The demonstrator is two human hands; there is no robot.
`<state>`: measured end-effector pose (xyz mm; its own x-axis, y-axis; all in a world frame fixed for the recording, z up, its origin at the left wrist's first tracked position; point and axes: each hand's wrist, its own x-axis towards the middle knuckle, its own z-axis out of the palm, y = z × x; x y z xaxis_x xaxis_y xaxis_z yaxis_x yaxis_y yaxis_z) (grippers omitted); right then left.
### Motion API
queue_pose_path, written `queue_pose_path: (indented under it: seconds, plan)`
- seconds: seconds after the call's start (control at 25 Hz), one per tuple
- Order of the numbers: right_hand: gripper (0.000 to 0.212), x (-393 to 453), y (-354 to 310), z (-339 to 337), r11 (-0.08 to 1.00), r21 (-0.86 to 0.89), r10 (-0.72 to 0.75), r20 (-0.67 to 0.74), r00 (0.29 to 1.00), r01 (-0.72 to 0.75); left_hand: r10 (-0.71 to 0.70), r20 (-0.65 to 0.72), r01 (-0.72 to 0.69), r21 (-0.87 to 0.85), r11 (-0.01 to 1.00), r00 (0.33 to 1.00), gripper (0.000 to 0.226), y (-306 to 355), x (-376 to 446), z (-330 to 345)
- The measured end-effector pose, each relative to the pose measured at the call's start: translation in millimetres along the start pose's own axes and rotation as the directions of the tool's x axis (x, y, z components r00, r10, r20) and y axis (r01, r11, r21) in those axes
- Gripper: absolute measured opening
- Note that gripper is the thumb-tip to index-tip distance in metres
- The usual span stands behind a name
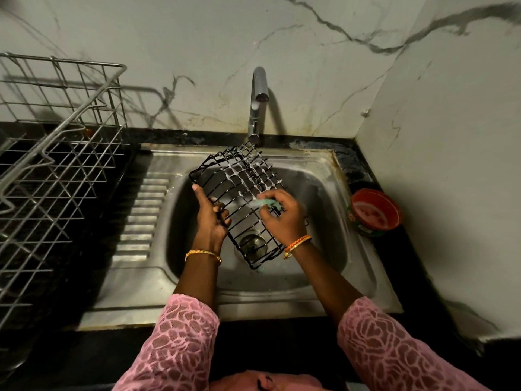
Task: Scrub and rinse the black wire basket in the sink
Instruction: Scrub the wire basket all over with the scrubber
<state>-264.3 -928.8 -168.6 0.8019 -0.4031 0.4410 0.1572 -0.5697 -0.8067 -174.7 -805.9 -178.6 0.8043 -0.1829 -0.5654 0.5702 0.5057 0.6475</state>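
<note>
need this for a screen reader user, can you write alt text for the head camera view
Over a steel sink, a person's left hand grips a soapy black wire basket while the right hand scrubs it with a green scrubber. A tap stands behind, not visibly running; a metal dish rack sits left, a red bowl right.

One head-worn view looks steeply down from directly above the near edge of the sink [282,294], facing the faucet [258,108] and wall behind it, close.
</note>
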Motion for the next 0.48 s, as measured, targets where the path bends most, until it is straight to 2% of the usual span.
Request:
queue_pose_path:
  seconds: [0.2,0.48]
  plan:
    - [0.024,-17,-11,1,0.981,-0.052,-0.18,0.112,0.977,0.187,0.014,-0.005,-0.014,-0.026,1.0,1.0,0.052,1,-2,-1]
    - [0.017,15,24,-23,0.985,-0.155,-0.081,-0.033,0.996,0.075,0.027,0.004,-0.026,-0.045,0.999,1.0,0.053,4,-8,-4]
